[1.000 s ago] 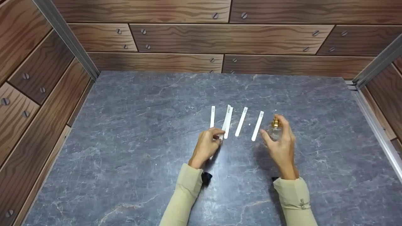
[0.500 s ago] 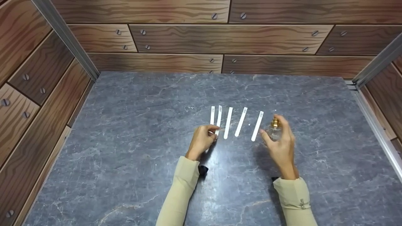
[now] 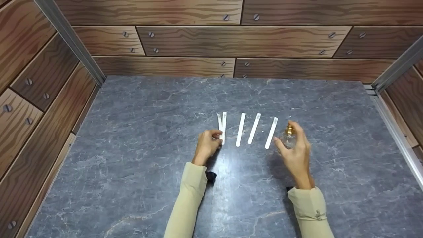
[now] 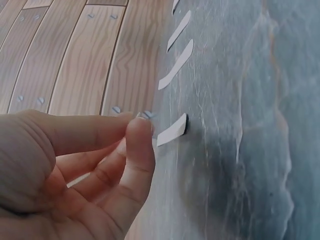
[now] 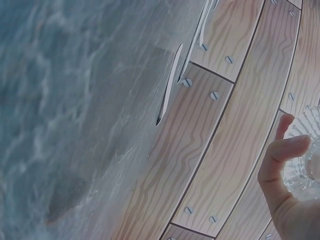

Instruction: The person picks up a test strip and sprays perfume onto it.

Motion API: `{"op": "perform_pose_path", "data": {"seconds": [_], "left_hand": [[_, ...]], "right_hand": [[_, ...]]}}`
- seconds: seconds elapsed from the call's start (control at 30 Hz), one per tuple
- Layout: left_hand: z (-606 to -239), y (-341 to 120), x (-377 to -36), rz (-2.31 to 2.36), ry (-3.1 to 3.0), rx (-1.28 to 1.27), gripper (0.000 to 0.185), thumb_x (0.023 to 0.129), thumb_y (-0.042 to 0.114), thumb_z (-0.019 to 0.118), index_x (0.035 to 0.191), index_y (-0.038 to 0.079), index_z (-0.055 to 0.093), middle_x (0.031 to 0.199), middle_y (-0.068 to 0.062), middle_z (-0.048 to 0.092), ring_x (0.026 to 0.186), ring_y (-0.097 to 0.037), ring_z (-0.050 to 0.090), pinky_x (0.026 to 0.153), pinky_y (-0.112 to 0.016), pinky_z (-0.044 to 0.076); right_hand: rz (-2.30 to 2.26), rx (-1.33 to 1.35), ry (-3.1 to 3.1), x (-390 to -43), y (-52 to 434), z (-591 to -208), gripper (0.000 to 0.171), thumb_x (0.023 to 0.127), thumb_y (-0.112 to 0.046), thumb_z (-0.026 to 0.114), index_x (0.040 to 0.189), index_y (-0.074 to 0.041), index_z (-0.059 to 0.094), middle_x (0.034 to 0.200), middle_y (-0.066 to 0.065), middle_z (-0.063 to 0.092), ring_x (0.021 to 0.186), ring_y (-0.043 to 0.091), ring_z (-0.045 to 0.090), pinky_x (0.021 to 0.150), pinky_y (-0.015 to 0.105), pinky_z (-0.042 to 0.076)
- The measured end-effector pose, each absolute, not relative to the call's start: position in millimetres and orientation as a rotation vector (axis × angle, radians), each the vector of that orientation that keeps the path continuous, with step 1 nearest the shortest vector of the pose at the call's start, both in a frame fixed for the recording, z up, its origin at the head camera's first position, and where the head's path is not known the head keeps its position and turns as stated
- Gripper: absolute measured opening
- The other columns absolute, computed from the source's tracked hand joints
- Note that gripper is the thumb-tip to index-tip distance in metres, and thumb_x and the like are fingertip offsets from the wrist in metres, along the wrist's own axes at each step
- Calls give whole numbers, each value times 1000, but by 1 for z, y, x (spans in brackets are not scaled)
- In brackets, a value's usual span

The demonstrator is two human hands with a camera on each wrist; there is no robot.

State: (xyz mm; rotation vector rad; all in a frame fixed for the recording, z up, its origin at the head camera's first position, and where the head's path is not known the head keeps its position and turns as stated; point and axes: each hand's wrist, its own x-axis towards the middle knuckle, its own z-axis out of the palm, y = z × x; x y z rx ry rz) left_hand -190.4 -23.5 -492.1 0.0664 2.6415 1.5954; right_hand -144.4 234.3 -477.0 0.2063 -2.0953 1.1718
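My left hand (image 3: pixel 207 144) pinches a white perfume test strip (image 3: pixel 219 120) between thumb and fingertips. In the left wrist view only a sliver of it shows at the fingertips (image 4: pixel 140 145). Its far end leans left of another white strip (image 3: pixel 224 123) lying on the table, overlapping it in the head view. My right hand (image 3: pixel 298 160) holds a clear glass perfume bottle (image 3: pixel 288 141) with a gold spray neck (image 3: pixel 289 129), the index finger over its top. In the right wrist view the bottle's ribbed glass (image 5: pixel 302 175) shows at the right edge.
To the right of the left hand lie a third strip (image 3: pixel 241 130), a slanted strip (image 3: pixel 254 129) and, nearest the bottle, one more strip (image 3: pixel 271 133). Wood-patterned panels (image 3: pixel 185 41) bound the grey marbled table (image 3: pixel 138 132) at back and sides.
My left hand has moved left, carrying its strip from over the strip in the middle of the row to the left end. My right hand and the perfume bottle have stayed in place.
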Motion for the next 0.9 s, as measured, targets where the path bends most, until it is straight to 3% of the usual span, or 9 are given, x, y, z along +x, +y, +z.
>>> {"op": "perform_pose_path", "data": {"seconds": [0.33, 0.57, 0.8, 0.9], "left_hand": [[-497, -33, -199, 1492, 2661, 29, 29, 86, -10, 64, 113, -8, 72, 77, -6, 68, 55, -6, 56, 51, -16, 43], [-507, -41, -207, 1494, 2581, 67, 30, 85, -7, 64, 115, -10, 70, 68, -5, 67, 52, -8, 60, 50, -19, 48], [-501, -48, -208, 1304, 2714, 96, 34, 80, -4, 68, 112, -4, 75, 75, -6, 69, 64, -14, 56, 61, -27, 48], [-499, -49, -208, 1275, 2748, 90, 32, 80, -3, 68, 111, -3, 76, 78, -8, 69, 66, -15, 52, 61, -27, 47]], "right_hand": [[1184, 191, -2116, -142, 237, -473, 64, 75, 11, 83, 132, 3, 56, 117, 24, 65, 103, 37, 59, 99, 23, 41], [1185, 194, -2154, -139, 243, -475, 62, 78, 11, 81, 134, 6, 54, 116, 24, 64, 105, 27, 58, 97, 22, 40], [1204, 203, -2179, -138, 248, -479, 61, 81, 14, 76, 136, 6, 53, 114, 25, 63, 101, 21, 56, 87, 15, 44], [1254, 151, -2242, -135, 251, -480, 56, 88, 9, 71, 139, 5, 50, 115, 27, 61, 103, 21, 55, 84, 23, 48]]}}
